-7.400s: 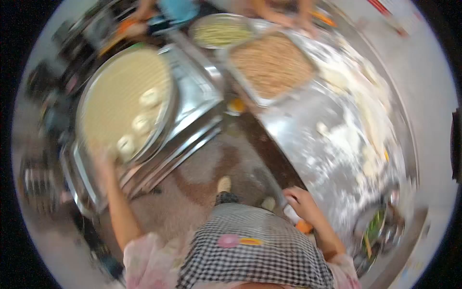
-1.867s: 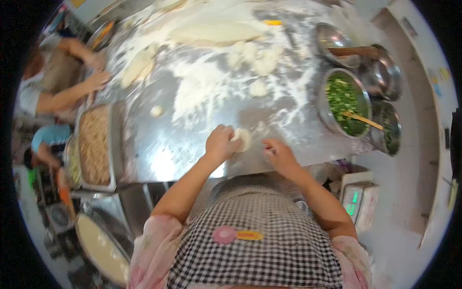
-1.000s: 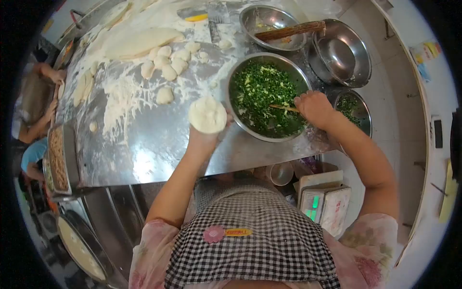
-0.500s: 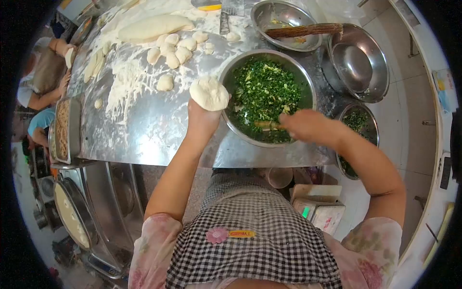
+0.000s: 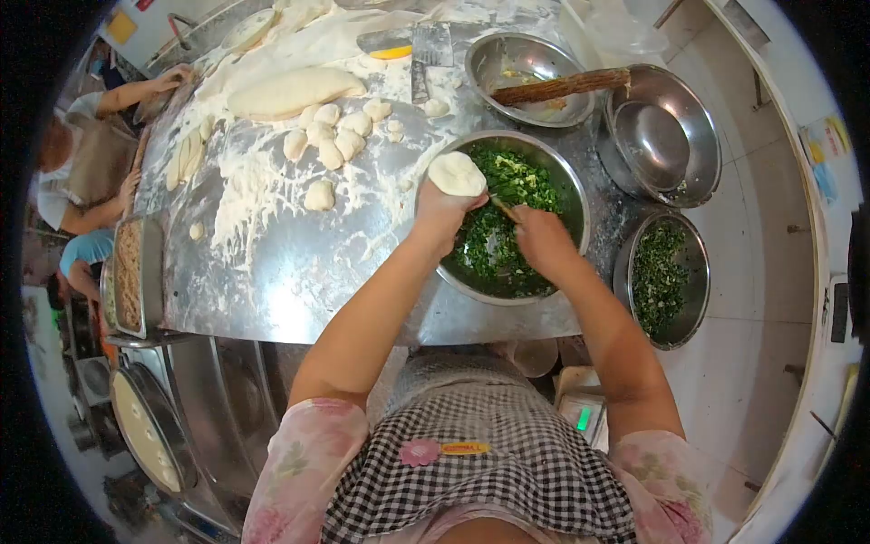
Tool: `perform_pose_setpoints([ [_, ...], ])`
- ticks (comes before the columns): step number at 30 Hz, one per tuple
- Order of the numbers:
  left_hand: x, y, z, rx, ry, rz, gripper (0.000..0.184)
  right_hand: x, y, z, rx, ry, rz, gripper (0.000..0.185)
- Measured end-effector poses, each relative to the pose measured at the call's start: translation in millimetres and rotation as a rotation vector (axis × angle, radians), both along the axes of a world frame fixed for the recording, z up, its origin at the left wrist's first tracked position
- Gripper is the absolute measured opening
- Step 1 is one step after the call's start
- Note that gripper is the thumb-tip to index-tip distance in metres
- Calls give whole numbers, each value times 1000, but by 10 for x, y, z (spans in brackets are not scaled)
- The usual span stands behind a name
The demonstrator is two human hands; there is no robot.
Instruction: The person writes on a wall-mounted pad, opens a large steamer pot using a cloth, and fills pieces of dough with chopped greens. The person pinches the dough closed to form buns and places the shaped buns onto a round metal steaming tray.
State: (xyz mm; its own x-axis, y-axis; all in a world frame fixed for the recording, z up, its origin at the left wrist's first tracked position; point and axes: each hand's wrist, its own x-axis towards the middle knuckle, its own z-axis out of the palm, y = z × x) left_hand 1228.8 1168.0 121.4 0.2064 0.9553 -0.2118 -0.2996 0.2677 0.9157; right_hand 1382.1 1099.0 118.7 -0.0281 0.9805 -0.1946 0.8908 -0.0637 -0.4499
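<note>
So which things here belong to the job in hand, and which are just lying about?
In the job:
dough round, on the left hand
utensil, in the right hand
bowl of chopped greens
dough pieces, likely

Seemingly lying about:
thick wooden stick
scale
yellow-edged tool

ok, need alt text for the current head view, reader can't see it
Left hand holds a dough round over the left side of a metal bowl of chopped greens, while the right hand holds a thin utensil over the greens. Dough pieces lie beyond on a floured metal table.
</note>
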Motion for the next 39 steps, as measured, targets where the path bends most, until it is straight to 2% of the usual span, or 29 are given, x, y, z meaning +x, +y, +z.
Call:
perform_pose_setpoints([
  [1, 16, 51, -50, -30, 73, -74, 25, 104, 1, 78, 27, 45, -93, 20],
  [2, 45, 123, -183, -61, 147, -149, 24, 196, -39, 196, 115, 99, -51, 23],
  [4, 126, 275, -467, -126, 250, -244, 21, 316, 19, 468, 77, 75, -142, 23],
  [5, 158, 332, -579, -6, 465, -357, 22, 374, 51, 539, 52, 64, -186, 22],
  [6, 181, 392, -688, 115, 682, -468, 22, 441, 90, 457, 161, -21, -130, 20],
  [9, 279, 560, -1087, 493, 1175, -514, 31, 327, 185, 182, -33, 55, -138, 20],
  [10, 288, 399, -898, 457, 1125, -380, 32, 232, 133, 196, -120, 277, -216, 22],
  [11, 280, 265, -726, 416, 1072, -251, 33, 109, 66, 143, -88, 246, -182, 23],
  [13, 278, 166, -594, 476, 1114, -315, 34, -82, -75, 24, -22, 179, -120, 26],
  [16, 292, 158, -600, 548, 1161, -351, 36, -65, -217, 78, -39, 253, -98, 31],
  [19, 211, 177, -559, 565, 1115, -436, 39, 253, -257, 517, -79, 120, 39, 32],
  [20, 200, 170, -545, 509, 1130, -411, 40, 242, -221, 722, -210, 108, -160, 33],
  [23, 186, 165, -598, 543, 1153, -465, 41, 239, -137, 248, -155, 171, -225, 31],
  [24, 193, 184, -656, 536, 1152, -455, 42, 162, -141, 198, -129, 208, -66, 29],
  [25, 211, 202, -757, 526, 1151, -444, 43, 15, -193, 2, 3, 352, -62, 27],
  [27, 204, 184, -768, 536, 1150, -406, 47, -172, -274, 140, 55, 237, -102, 27],
  [30, 176, 154, -631, 542, 1157, -350, 52, 93, -184, 463, -93, 141, 2, 27],
  [31, 184, 186, -657, 507, 1162, -355, 52, 256, -158, 305, 23, 80, 52, 27],
  [33, 195, 226, -670, 475, 1170, -363, 52, 344, 4, 388, -61, 37, -160, 27],
  [36, 174, 218, -598, 490, 1183, -380, 52, 125, 40, 270, -123, 323, -3, 27],
  [37, 165, 186, -559, 496, 1189, -392, 52, -43, -25, 203, -172, 317, -55, 27],
  [39, 152, 117, -483, 522, 1188, -411, 53, -145, -211, 248, 50, 342, -28, 25],
])
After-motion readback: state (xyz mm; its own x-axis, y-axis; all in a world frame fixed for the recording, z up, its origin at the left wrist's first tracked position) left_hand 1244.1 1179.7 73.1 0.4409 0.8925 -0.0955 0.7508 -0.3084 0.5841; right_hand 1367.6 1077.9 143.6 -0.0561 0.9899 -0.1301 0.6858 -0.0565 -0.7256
